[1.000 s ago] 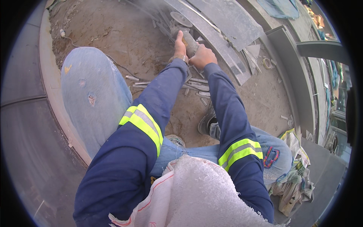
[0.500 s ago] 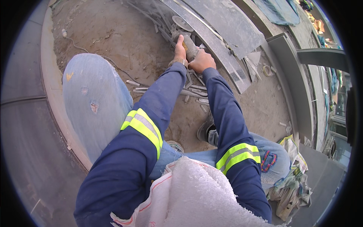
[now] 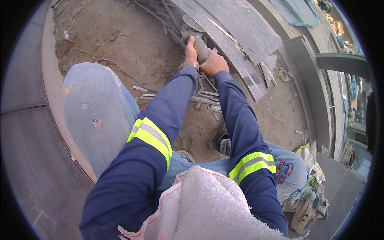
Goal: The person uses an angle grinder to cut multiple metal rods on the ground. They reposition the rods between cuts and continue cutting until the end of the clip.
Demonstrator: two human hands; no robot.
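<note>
Both my hands are closed round a dusty angle grinder (image 3: 202, 51) at the upper middle. My left hand (image 3: 191, 54) grips its body near the head, thumb lying along the top. Farther back, my right hand (image 3: 215, 64) wraps the rear of the tool. The round disc (image 3: 193, 23) is at the far end, close to the left edge of a long grey stone slab (image 3: 224, 46). I cannot tell whether the disc touches the slab. Thin cut strips (image 3: 202, 99) lie on the ground below my wrists.
A cable with a pale connector (image 3: 67, 35) runs over the dirt at left. Beyond the long slab lies a wider grey sheet (image 3: 244, 28). A tape roll (image 3: 283, 75) and a grey channel-shaped piece (image 3: 310, 84) are at right. Crumpled sacks (image 3: 310, 200) lie by my right knee.
My hands and the grinder stay nearly in place. My left knee has shifted slightly left and down in view.
</note>
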